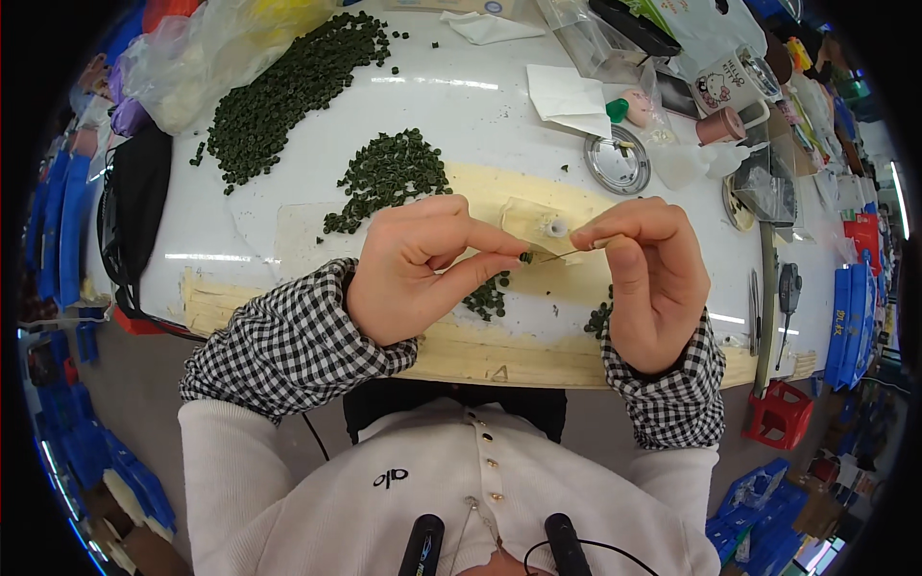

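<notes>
Between the thumb and forefinger of my left hand [418, 269] is a small dark green piece [525, 257]. My right hand [653, 278] pinches a thin needle-like tool [567, 254] by its pale end, and its thin shaft reaches left to the green piece. Whether the tip touches or enters the piece is too small to tell. Just beyond the fingers, a small white cylinder [557, 228] stands on a cream-coloured pad [519, 213]. Loose green pieces [487, 300] lie below my left fingers, and more green pieces [599, 317] lie beside my right wrist.
A heap of green pieces [389, 178] lies beyond my left hand, with a larger heap [279, 110] farther left beside plastic bags [206, 67]. At right are a round metal lid [618, 161], a thread spool [720, 126], a mug [730, 82] and tweezers [754, 312]. A black mask [136, 216] hangs at left.
</notes>
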### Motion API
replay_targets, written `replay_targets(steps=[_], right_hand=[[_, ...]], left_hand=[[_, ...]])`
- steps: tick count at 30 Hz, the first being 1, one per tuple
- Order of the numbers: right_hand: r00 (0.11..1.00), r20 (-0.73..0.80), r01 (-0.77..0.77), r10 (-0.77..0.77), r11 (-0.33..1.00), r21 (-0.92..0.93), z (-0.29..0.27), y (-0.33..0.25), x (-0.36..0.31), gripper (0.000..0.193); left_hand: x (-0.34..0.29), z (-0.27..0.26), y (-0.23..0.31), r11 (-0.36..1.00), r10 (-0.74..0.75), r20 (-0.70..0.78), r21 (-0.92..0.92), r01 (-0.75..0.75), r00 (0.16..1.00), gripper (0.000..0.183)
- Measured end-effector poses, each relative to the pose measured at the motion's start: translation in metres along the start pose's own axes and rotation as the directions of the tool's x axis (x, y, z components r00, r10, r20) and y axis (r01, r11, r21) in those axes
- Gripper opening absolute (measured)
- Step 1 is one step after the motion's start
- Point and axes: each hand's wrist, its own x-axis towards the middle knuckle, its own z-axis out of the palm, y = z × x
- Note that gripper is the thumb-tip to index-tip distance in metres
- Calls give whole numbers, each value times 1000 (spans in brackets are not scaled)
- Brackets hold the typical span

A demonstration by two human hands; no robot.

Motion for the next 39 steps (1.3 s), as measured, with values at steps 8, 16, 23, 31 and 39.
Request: replay_targets(steps=[8,16,23,31,39], right_hand=[[996,61,-71,62,984,162,15,2,-1,11],[977,199,-82,74,996,35,8,-4,4,14],[991,108,-92,81,990,105,11,-3,3,11],[998,-53,13,-43,882,-472,6,6,14,4],[996,-11,65,-86,825,-561,9,5,13,17]], left_hand=[[0,-5,1,1000,-5,48,-2,5,999,20],[-1,-5,1,1000,-6,47,-4,7,999,19],[1,-5,0,1000,3,37,-10,-3,999,19],[1,-7,0,1000,-25,-17,3,25,1000,18],[1,-8,0,1000,-28,-81,5,28,996,18]])
